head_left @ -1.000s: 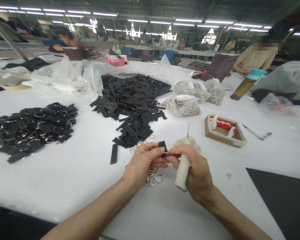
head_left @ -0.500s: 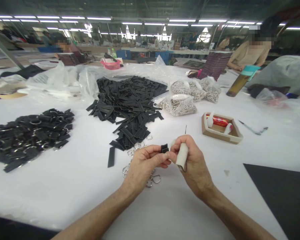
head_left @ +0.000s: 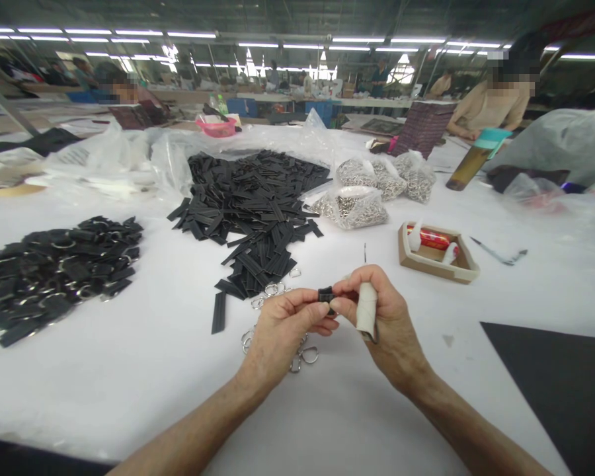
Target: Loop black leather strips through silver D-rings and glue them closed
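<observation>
My left hand (head_left: 282, 328) and my right hand (head_left: 384, 316) meet over the white table (head_left: 153, 357), both pinching a small folded black strip (head_left: 325, 295) between their fingertips. My right hand also grips a white-wrapped tool (head_left: 366, 309) whose thin metal tip (head_left: 364, 252) points up and away. Loose metal D-rings (head_left: 305, 356) lie under my left hand. A big heap of black strips (head_left: 258, 201) lies just beyond my hands. A pile of strips fitted with rings (head_left: 54, 268) lies at the left.
Clear bags of metal rings (head_left: 359, 206) sit behind the heap. A small cardboard tray (head_left: 439, 261) with a red tube stands to the right, a thin tool (head_left: 498, 254) beyond it. A black sheet (head_left: 560, 383) covers the near right corner. Other people sit at the far tables.
The black strip has been folded shorter between my fingertips. My right hand has turned so the wrapped tool stands more upright in my palm. The view shifted slightly.
</observation>
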Motion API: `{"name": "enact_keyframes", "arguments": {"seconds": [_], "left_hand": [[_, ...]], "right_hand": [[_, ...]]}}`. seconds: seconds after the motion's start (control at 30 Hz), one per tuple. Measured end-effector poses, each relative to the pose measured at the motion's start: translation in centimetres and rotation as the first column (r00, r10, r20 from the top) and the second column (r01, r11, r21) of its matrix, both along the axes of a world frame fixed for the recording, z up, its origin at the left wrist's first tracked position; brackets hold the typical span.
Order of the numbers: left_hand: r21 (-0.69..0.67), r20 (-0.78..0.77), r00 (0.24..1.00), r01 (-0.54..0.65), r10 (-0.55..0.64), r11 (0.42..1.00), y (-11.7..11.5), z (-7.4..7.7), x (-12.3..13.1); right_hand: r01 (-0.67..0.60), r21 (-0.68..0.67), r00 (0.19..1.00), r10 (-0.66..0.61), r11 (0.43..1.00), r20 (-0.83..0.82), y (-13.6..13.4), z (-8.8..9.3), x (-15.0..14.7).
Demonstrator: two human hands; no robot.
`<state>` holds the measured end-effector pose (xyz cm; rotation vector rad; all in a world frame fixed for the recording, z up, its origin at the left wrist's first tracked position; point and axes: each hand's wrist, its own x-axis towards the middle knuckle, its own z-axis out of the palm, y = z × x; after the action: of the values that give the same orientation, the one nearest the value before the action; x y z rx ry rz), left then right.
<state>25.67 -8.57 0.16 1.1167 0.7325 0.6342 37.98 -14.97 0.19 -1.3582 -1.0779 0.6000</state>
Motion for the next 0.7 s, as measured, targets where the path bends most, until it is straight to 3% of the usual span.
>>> {"name": "enact_keyframes", "arguments": {"seconds": [0.3, 0.53, 0.6, 0.7], "left_hand": [[0.088, -0.131, 0.991, 0.003, 0.008, 0.996, -0.23, 0.6, 0.04], [0.316, -0.172, 0.981, -0.033, 0.091, 0.948, 0.02, 0.56, -0.38], [0.271, -0.2, 0.979, 0.027, 0.029, 0.962, 0.07, 0.43, -0.46], [0.081, -0.154, 0.981, 0.129, -0.115, 0.988, 0.21, 0.33, -0.46]], "right_hand": [[0.003, 0.005, 0.996, -0.004, 1.0, 0.095, -0.03, -0.54, 0.35], [-0.031, -0.017, 0.998, 0.032, 0.999, 0.054, 0.07, -0.04, 0.28], [-0.036, -0.042, 0.999, 0.037, 0.998, 0.036, 0.04, 0.18, 0.2], [-0.044, -0.077, 0.998, 0.047, 0.996, 0.04, -0.01, 0.33, 0.11]]}}
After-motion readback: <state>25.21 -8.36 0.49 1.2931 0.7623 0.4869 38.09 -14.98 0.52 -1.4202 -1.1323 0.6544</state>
